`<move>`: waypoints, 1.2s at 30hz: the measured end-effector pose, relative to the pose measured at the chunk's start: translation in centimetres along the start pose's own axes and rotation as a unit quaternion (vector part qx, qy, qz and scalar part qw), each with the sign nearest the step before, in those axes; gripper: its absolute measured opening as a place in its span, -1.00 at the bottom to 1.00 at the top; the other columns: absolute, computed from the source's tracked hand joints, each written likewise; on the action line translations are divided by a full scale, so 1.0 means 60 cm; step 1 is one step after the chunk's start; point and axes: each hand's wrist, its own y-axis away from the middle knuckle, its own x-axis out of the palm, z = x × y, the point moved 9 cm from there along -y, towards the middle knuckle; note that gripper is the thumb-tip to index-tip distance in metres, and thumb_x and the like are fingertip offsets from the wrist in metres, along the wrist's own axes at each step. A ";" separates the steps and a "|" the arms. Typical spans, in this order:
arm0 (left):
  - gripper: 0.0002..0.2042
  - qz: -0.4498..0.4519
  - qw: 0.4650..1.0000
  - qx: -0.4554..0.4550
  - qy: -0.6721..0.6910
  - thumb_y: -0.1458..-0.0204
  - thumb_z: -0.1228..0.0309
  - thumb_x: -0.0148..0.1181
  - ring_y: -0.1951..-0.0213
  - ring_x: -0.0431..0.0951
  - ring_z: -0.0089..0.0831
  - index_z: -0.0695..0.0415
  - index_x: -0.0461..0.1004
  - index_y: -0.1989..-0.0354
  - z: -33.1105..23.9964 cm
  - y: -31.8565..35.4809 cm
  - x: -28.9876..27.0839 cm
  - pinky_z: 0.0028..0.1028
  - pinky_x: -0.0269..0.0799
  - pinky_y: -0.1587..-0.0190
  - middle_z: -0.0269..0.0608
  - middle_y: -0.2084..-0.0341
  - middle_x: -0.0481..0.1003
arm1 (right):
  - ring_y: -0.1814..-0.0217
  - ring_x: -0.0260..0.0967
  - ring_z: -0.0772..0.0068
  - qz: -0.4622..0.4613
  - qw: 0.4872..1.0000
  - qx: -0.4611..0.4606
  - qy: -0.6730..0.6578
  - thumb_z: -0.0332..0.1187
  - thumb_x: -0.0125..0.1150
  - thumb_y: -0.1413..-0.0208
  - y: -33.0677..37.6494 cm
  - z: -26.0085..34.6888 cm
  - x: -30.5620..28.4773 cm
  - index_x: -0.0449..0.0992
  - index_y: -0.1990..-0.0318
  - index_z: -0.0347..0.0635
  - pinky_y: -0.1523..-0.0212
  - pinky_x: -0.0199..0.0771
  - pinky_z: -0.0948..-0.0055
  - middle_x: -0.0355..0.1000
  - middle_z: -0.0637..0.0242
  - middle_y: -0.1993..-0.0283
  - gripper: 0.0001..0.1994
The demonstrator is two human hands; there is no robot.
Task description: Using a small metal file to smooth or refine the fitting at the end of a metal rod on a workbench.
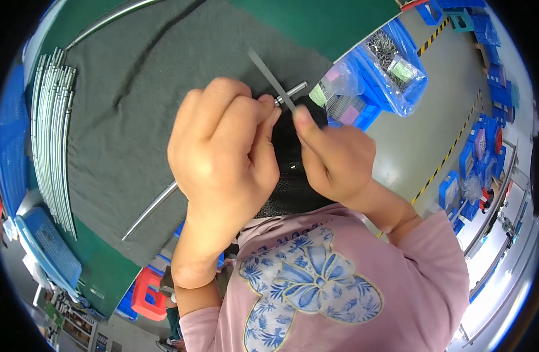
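My left hand (219, 141) is closed round a thin shiny metal rod (152, 209). One end of the rod sticks out past the fingers toward the upper right, and its other end slants down to the lower left over the grey cloth. In my right hand (337, 155) is a narrow flat grey file (267, 71), pinched near its lower end. The file crosses the rod close to the rod's upper right end, apparently touching it. It is slightly blurred.
A row of similar metal rods (52, 141) lies at the left on the grey cloth (123, 141). Another rod (105, 24) rests at the far left. Blue bins (411, 97) with small metal parts stand right of the green table (304, 20). A red stool (147, 293) is below.
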 end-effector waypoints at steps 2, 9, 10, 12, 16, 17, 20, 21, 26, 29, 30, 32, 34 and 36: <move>-0.86 0.002 1.000 -0.005 -0.003 0.28 0.62 0.29 0.56 0.31 -0.28 0.18 0.42 0.58 0.002 0.002 0.002 -0.37 0.24 0.53 -0.27 0.55 0.37 | 0.77 0.14 0.38 0.005 1.000 0.014 -0.006 -0.64 0.24 0.15 0.020 -0.008 0.001 0.53 -0.02 -0.24 0.69 0.07 0.40 0.21 0.38 0.72 -0.54; -0.85 0.004 1.000 0.001 0.002 0.28 0.62 0.30 0.55 0.33 -0.28 0.18 0.42 0.58 0.000 -0.001 0.005 -0.38 0.27 0.52 -0.27 0.54 0.37 | 0.78 0.15 0.39 -0.021 0.999 0.032 -0.005 -0.62 0.23 0.11 0.011 0.000 0.002 0.49 -0.07 -0.22 0.70 0.07 0.41 0.19 0.39 0.74 -0.52; -0.85 0.002 1.000 -0.001 0.000 0.28 0.62 0.29 0.55 0.32 -0.28 0.18 0.42 0.58 0.000 0.000 0.005 -0.38 0.26 0.52 -0.27 0.54 0.37 | 0.78 0.15 0.39 -0.023 0.999 0.030 -0.006 -0.62 0.23 0.11 0.019 -0.006 0.006 0.49 -0.07 -0.22 0.70 0.07 0.41 0.19 0.39 0.74 -0.52; -0.85 0.009 1.000 0.002 -0.008 0.27 0.63 0.29 0.55 0.32 -0.28 0.18 0.41 0.58 -0.003 -0.003 0.004 -0.38 0.26 0.53 -0.27 0.54 0.37 | 0.78 0.15 0.38 -0.035 0.999 0.020 -0.005 -0.62 0.23 0.11 0.026 -0.008 0.006 0.49 -0.07 -0.22 0.70 0.07 0.39 0.20 0.39 0.74 -0.52; -0.85 0.014 1.000 0.002 0.000 0.26 0.62 0.29 0.55 0.32 -0.28 0.18 0.40 0.58 -0.006 0.003 0.005 -0.37 0.26 0.52 -0.27 0.55 0.37 | 0.77 0.12 0.36 -0.079 0.996 -0.015 -0.037 -0.65 0.24 0.14 0.016 -0.006 0.021 0.48 -0.06 -0.28 0.70 0.05 0.40 0.21 0.37 0.71 -0.52; -0.85 0.008 1.000 -0.001 0.003 0.26 0.62 0.29 0.55 0.32 -0.28 0.18 0.40 0.59 -0.004 0.002 0.006 -0.38 0.25 0.52 -0.27 0.55 0.37 | 0.77 0.12 0.36 -0.081 0.996 -0.016 -0.038 -0.65 0.24 0.14 0.027 -0.013 0.030 0.48 -0.06 -0.28 0.70 0.05 0.40 0.21 0.37 0.71 -0.52; -0.85 0.012 1.000 0.005 -0.008 0.25 0.62 0.28 0.55 0.32 -0.28 0.18 0.40 0.59 -0.004 0.004 0.004 -0.38 0.25 0.52 -0.26 0.55 0.37 | 0.76 0.11 0.38 -0.119 0.992 -0.042 -0.031 -0.67 0.26 0.17 0.041 -0.014 0.034 0.47 -0.05 -0.30 0.70 0.06 0.42 0.22 0.37 0.70 -0.50; -0.85 0.022 1.000 0.003 -0.009 0.26 0.62 0.29 0.55 0.33 -0.28 0.18 0.40 0.59 -0.001 0.002 0.003 -0.38 0.26 0.51 -0.25 0.55 0.37 | 0.76 0.12 0.39 -0.129 0.989 -0.057 -0.045 -0.68 0.26 0.17 0.018 -0.010 0.036 0.47 -0.05 -0.31 0.70 0.07 0.43 0.23 0.37 0.70 -0.50; -0.86 0.023 1.000 -0.012 -0.018 0.27 0.63 0.29 0.55 0.33 -0.28 0.19 0.42 0.58 0.012 0.001 -0.003 -0.37 0.26 0.51 -0.25 0.55 0.37 | 0.77 0.13 0.43 -0.150 0.986 -0.063 -0.043 -0.70 0.26 0.21 0.046 -0.013 0.059 0.47 -0.03 -0.33 0.71 0.08 0.46 0.25 0.39 0.70 -0.49; -0.87 0.008 1.000 0.019 0.007 0.27 0.64 0.28 0.54 0.34 -0.24 0.20 0.46 0.54 0.001 -0.009 -0.003 -0.35 0.27 0.49 -0.20 0.54 0.39 | 0.79 0.10 0.51 -0.186 0.981 -0.060 -0.016 -0.56 0.27 0.17 0.006 -0.001 0.035 0.55 0.05 -0.22 0.73 0.04 0.50 0.18 0.48 0.74 -0.60; -0.88 0.021 0.999 0.028 -0.003 0.27 0.64 0.26 0.51 0.38 -0.20 0.21 0.47 0.52 -0.005 -0.012 0.002 -0.34 0.29 0.45 -0.15 0.52 0.40 | 0.80 0.08 0.57 -0.217 0.975 -0.038 0.010 -0.44 0.27 0.15 -0.005 -0.008 0.021 0.60 0.11 -0.12 0.74 0.00 0.52 0.11 0.55 0.77 -0.66; -0.92 0.050 0.999 0.018 0.012 0.19 0.65 0.22 0.43 0.44 -0.14 0.25 0.48 0.49 -0.007 -0.018 0.021 -0.31 0.35 0.37 -0.06 0.49 0.42 | 0.80 0.12 0.59 -0.215 0.973 -0.018 0.078 -0.40 0.26 0.14 0.007 -0.012 0.011 0.59 0.10 -0.04 0.76 0.04 0.50 0.16 0.55 0.76 -0.66; -0.98 0.054 0.998 0.003 -0.012 0.07 0.63 0.17 0.44 0.40 -0.11 0.28 0.46 0.49 0.013 -0.010 0.017 -0.27 0.34 0.37 -0.04 0.51 0.40 | 0.78 0.17 0.56 -0.215 0.975 -0.028 0.055 -0.36 0.18 0.10 0.007 -0.006 0.024 0.56 0.07 -0.05 0.78 0.10 0.45 0.18 0.54 0.76 -0.65; -0.89 0.068 0.996 0.063 -0.017 -0.03 0.61 0.14 0.47 0.33 -0.19 0.36 0.38 0.49 0.018 -0.002 0.014 -0.31 0.29 0.42 -0.07 0.56 0.30 | 0.77 0.15 0.55 -0.218 0.974 -0.052 0.044 -0.36 0.18 0.04 0.010 -0.005 0.045 0.53 0.06 -0.12 0.77 0.06 0.45 0.15 0.57 0.73 -0.68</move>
